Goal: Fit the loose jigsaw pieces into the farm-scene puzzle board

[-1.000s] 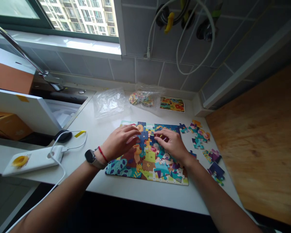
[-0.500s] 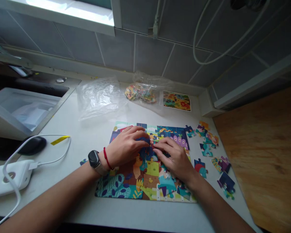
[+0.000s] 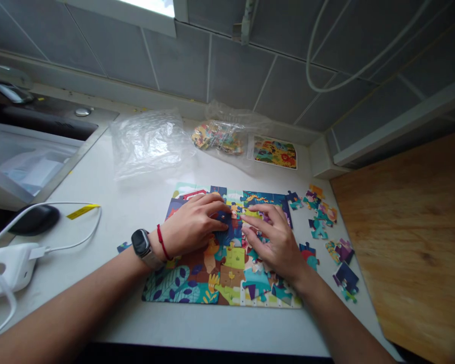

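A colourful jigsaw puzzle (image 3: 197, 283) lies on the white counter (image 3: 144, 212) in front of me. My left hand (image 3: 193, 227), with a watch and a red string at the wrist, rests palm down on the puzzle's upper middle, fingers stretched flat over a dark blue piece (image 3: 227, 230). My right hand (image 3: 273, 237) lies beside it, fingers spread and pressing on pieces near the centre. The fingertips of both hands almost meet. Neither hand grips anything that I can see.
Several loose puzzle pieces (image 3: 326, 222) lie right of the puzzle; one (image 3: 123, 246) lies at its left. An empty plastic bag (image 3: 147, 144), a bag of pieces (image 3: 218, 136) and a picture card (image 3: 275, 152) sit behind. A white power block (image 3: 7, 263) with cable, a sink (image 3: 30, 162) and a wooden board (image 3: 413, 227) flank the area.
The view has tilted down and drawn closer to the counter. Both hands stay on the puzzle's middle; the right hand's fingers have spread and shifted slightly up and right.
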Available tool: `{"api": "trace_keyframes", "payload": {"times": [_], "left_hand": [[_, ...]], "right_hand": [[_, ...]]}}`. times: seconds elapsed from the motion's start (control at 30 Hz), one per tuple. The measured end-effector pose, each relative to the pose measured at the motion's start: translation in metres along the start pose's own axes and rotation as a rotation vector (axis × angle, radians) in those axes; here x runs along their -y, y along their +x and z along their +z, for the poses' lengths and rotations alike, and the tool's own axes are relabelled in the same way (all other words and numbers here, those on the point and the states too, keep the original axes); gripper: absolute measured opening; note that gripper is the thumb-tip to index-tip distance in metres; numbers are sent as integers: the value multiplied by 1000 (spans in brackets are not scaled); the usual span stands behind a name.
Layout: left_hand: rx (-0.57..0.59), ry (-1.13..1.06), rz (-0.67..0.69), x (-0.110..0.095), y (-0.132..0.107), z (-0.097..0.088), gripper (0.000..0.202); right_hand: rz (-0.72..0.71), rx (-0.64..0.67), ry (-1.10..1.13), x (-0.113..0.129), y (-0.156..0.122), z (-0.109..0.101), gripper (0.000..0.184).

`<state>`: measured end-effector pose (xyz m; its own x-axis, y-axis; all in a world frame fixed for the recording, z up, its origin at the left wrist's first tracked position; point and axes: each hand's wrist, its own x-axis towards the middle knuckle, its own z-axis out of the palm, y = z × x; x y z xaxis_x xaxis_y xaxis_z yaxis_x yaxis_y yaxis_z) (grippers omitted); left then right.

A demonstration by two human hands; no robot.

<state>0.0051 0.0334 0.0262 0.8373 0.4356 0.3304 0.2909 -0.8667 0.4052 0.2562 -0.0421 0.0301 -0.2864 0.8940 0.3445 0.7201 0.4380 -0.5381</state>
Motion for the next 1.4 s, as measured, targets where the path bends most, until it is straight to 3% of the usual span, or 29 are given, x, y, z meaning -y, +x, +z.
{"api": "trace_keyframes", "payload": {"times": [0.13, 0.23, 0.3, 0.37, 0.47, 0.57, 0.77, 1.4], "left_hand": [[-39, 0, -14, 1, 0, 0, 42], [-92, 10, -56, 3, -1, -1, 45], [-109, 7, -72, 5, -1, -2, 46], [-117, 4, -71, 6, -1, -3, 46], [-112, 3, -64, 5, -1, -3, 42], [-98, 13, -61, 4, -1, -3, 39], [-90, 29, -58, 4, 0, -2, 33], [-70, -2, -32, 3, 1, 0, 37]], "right_hand": [[64, -152, 49, -4, 2, -9, 20], [85, -159, 74, -7, 3, -16, 16], [101, -27, 87, -8, 3, -23, 14], [113, 187, 74, -8, 2, -32, 8], [132, 393, -19, -3, 0, -46, 24], [146, 425, -169, 5, -1, -54, 37], [178, 494, -316, 9, -2, -54, 36], [220, 424, 26, -6, -3, -44, 35]]}}
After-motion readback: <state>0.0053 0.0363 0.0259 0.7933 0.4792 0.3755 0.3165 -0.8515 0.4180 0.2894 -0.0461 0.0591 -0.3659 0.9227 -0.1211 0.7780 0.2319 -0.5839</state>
